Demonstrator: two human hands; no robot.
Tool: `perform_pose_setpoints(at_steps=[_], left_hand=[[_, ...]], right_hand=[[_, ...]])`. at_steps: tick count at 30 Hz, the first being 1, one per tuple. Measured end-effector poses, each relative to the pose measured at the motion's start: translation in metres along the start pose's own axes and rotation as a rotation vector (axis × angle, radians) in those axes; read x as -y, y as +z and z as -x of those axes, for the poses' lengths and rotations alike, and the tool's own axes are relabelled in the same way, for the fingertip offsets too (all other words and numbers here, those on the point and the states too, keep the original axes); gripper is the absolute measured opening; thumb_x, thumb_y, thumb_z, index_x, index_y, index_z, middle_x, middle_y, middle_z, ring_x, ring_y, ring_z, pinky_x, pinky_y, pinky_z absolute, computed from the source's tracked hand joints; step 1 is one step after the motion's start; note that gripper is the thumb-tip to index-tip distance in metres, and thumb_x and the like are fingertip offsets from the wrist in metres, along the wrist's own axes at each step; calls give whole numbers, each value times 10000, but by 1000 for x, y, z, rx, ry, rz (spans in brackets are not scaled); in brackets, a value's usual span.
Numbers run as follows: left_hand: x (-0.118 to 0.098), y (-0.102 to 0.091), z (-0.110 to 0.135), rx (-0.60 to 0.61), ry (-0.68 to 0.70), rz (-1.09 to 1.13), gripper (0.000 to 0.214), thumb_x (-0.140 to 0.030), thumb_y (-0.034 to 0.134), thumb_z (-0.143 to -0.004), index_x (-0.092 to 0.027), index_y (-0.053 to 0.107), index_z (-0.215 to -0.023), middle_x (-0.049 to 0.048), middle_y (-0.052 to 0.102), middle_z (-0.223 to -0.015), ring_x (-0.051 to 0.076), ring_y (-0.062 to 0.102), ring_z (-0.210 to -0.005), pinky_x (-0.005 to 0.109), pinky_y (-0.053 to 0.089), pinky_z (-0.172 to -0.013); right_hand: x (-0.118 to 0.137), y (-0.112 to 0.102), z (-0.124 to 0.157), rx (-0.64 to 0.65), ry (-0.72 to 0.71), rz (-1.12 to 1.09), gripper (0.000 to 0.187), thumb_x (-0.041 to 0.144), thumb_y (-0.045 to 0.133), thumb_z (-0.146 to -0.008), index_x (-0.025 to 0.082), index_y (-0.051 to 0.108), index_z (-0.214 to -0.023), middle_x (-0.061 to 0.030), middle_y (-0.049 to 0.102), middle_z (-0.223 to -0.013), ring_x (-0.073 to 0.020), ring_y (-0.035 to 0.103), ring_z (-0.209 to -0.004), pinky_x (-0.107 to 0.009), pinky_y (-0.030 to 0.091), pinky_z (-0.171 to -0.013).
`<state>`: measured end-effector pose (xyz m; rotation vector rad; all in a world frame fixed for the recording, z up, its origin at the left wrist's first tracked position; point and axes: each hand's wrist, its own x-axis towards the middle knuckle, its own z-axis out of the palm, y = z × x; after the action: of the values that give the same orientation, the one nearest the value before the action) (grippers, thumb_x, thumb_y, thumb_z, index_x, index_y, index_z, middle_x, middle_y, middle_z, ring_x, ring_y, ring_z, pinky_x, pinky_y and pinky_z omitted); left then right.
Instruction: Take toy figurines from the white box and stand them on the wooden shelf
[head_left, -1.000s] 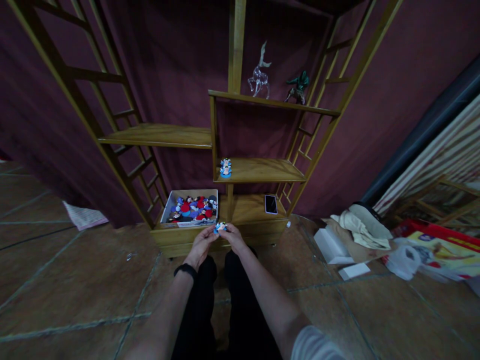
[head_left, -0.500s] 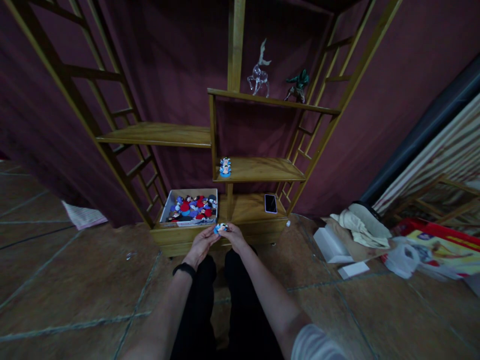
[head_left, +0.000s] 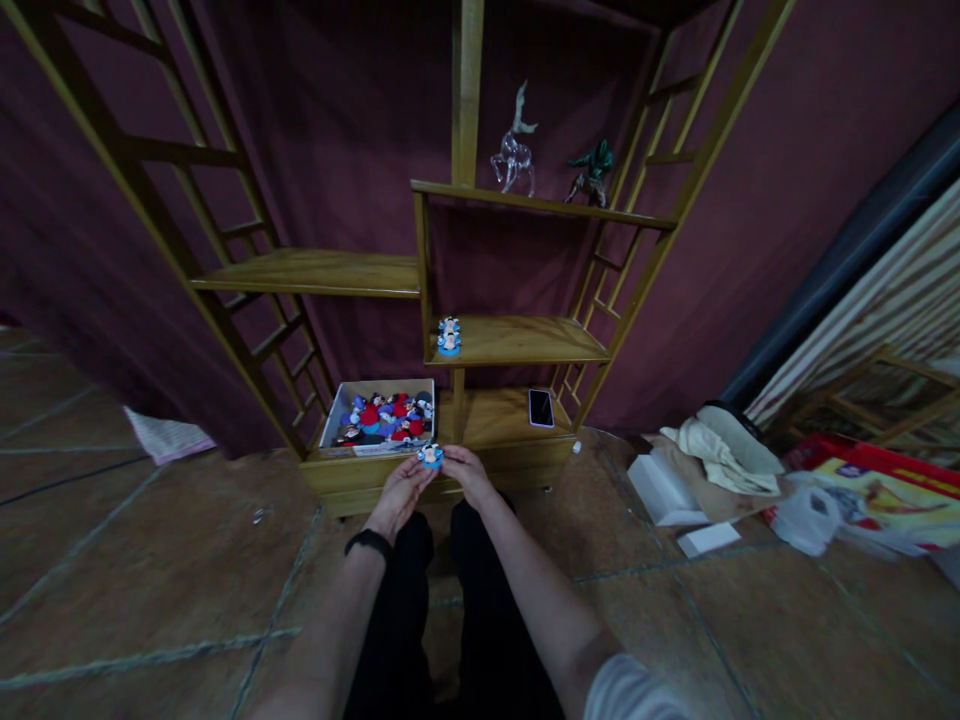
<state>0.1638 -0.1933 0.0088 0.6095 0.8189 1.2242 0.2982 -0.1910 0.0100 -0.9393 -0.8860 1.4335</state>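
Note:
Both of my hands meet in front of the wooden shelf unit (head_left: 517, 345). My left hand (head_left: 401, 492) and my right hand (head_left: 466, 472) pinch a small figurine on a blue base (head_left: 431, 456) between their fingertips, just above the lowest shelf's front edge. Right behind it stands a white box (head_left: 377, 448) full of several red, blue and white figurines. Another figurine on a blue base (head_left: 449, 336) stands on the middle shelf's left end. A black band circles my left wrist.
A phone (head_left: 540, 407) lies on the lowest shelf. A glass deer (head_left: 514, 150) and a green figure (head_left: 592, 172) stand on the top shelf. White boxes, cloth and bags (head_left: 720, 470) clutter the tiled floor at the right. A paper (head_left: 166, 436) lies at the left.
The held figurine has turned upright and shifted slightly left between my fingertips. My hands stay in nearly the same place.

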Motion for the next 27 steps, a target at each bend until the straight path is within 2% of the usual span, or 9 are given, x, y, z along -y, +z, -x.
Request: perform_pose_setpoints(at_steps=[6,17,22,27], left_hand=[[0,-1,0,-19,24,2,409,50,662,-579,-155,616,-930,45,688,-864,136,636,-834,263,471,-837],[1,-4,-1,41,66,-140,609,-76,755,-507,-169,600,-1090,73,678,-963,157,624,-839,250,453,-788],[-2,-2,1,42,26,-88,486,-42,700,-569,-162,626,-1034,77,667,-1003,150,620,-871,260,459,-812],[-4,0,3,-22,4,-38,258,-108,652,-669,-147,654,-924,76,683,-925,148,633,-824,270,488,-778]], right_hand=[[-3,-1,0,-15,42,42,357,385,696,-582,193,648,-878,-28,659,-883,-174,596,-839,-313,456,-760],[-1,0,-1,-25,7,59,325,315,672,-586,199,641,-888,-17,656,-825,-149,590,-739,-273,460,-675],[4,0,2,-39,-12,42,315,325,665,-597,190,649,-881,-29,663,-831,-162,592,-759,-280,459,-685],[5,0,4,-27,-27,46,300,326,664,-598,192,654,-866,-25,668,-826,-169,595,-773,-287,462,-701]])
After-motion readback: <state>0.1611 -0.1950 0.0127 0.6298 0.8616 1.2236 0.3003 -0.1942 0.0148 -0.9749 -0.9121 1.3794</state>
